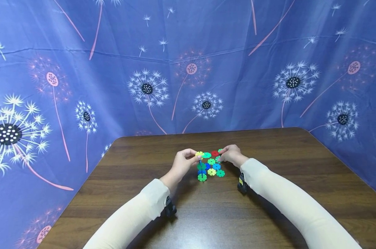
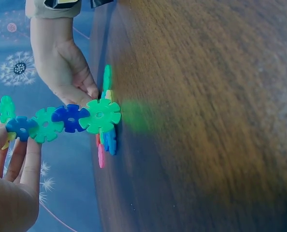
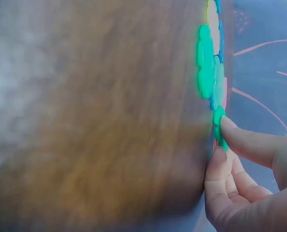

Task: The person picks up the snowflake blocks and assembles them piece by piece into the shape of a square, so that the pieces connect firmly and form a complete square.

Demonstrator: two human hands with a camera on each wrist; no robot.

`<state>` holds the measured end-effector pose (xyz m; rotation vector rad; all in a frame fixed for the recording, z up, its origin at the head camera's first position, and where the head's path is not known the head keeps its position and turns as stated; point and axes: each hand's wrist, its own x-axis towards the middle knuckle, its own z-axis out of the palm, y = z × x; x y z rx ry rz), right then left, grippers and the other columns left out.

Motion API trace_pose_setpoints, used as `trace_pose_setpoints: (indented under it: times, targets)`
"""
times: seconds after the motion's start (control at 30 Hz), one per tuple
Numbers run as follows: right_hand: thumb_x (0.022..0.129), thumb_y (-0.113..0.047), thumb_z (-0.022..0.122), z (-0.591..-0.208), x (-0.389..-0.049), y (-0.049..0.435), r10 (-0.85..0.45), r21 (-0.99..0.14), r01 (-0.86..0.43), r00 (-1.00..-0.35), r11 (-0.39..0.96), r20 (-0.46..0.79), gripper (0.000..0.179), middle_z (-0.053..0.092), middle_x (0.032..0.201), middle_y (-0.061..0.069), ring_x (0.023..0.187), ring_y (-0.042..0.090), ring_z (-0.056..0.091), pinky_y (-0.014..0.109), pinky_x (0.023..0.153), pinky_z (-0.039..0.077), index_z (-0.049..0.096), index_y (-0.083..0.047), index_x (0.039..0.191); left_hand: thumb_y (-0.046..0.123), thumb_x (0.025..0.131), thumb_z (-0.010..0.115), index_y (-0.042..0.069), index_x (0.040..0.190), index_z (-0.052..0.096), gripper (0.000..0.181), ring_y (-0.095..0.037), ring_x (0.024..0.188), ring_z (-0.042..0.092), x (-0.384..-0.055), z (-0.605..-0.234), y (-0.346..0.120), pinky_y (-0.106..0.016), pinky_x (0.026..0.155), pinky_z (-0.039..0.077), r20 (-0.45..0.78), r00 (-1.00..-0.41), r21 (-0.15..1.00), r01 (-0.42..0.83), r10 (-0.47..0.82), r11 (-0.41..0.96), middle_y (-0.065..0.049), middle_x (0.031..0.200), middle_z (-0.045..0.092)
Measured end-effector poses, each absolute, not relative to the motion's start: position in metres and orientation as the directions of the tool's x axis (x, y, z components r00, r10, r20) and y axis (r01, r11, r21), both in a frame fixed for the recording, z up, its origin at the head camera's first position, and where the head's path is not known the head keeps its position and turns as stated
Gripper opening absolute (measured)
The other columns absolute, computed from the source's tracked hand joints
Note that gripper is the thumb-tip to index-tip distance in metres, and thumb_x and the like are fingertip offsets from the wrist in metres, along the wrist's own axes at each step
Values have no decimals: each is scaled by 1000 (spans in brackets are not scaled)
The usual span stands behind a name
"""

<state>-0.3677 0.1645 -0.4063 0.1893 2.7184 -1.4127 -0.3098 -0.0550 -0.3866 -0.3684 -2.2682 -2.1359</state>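
My left hand (image 1: pixel 181 165) pinches a yellow snowflake disc (image 1: pixel 199 154) between thumb and fingers. In the left wrist view that yellow disc (image 2: pixel 9 140) is partly hidden by the fingers. From it a chain of slotted plastic discs, blue (image 2: pixel 21 128), green (image 2: pixel 47 124) and blue (image 2: pixel 70 118), leads down to a green disc (image 2: pixel 99 115) near the tabletop. My right hand (image 1: pixel 233 154) holds a green disc (image 3: pixel 218 124) by thumb and fingertips at the cluster's right side. Between the hands sit a red disc (image 1: pixel 214 153) and a yellow disc (image 1: pixel 211 172); which ones interlock I cannot tell.
The brown wooden table (image 1: pixel 225 218) extends around the discs on all sides. Behind it hangs a blue dandelion-print cloth (image 1: pixel 237 69). A black wrist camera (image 1: pixel 170 207) sits under the left sleeve, and another camera (image 1: pixel 242 183) under the right.
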Motion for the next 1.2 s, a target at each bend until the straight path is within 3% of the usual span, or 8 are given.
trace_pose_setpoints:
  times: [0.27, 0.47, 0.83, 1.07, 1.2]
  targets:
    - [85, 2, 70, -403, -363, 171, -9, -900, 166, -983, 404, -186, 28, 64, 116, 20, 77, 14, 64, 31, 75, 57, 65, 10, 111, 3, 87, 70, -12, 96, 64, 19, -9, 73, 67, -310, -385, -55, -37, 78, 58, 151, -976, 986, 160, 157, 48, -9, 87, 72]
    - [86, 2, 68, -394, -356, 174, -59, -934, 147, -983, 327, -175, 30, 67, 105, 14, 73, 10, 65, 34, 80, 58, 63, 12, 114, 3, 87, 70, -12, 97, 64, 19, -10, 73, 67, -311, -386, -56, -44, 81, 57, 151, -976, 986, 160, 156, 47, -9, 87, 72]
    - [86, 5, 65, -373, -332, 175, -167, -983, 111, -977, 147, -135, 33, 69, 80, -2, 75, 10, 68, 45, 95, 51, 56, 16, 116, 1, 86, 70, -12, 94, 64, 16, -5, 68, 64, -312, -386, -52, -39, 78, 58, 166, -976, 982, 176, 139, 61, -10, 85, 72]
    - [87, 6, 63, -361, -316, 171, -229, -994, 60, -970, 86, -78, 28, 68, 78, -3, 74, 8, 68, 36, 87, 56, 54, 15, 112, 4, 87, 71, -11, 95, 65, 18, -8, 72, 66, -310, -385, -52, -40, 79, 58, 167, -975, 980, 181, 146, 85, -16, 91, 73]
    - [87, 6, 65, -359, -311, 168, -240, -995, 48, -968, 87, -67, 26, 67, 78, -2, 77, 10, 69, 38, 90, 55, 57, 13, 110, 4, 87, 71, -12, 95, 65, 18, -11, 73, 67, -307, -382, -53, -40, 79, 58, 164, -975, 981, 177, 149, 78, -18, 92, 73]
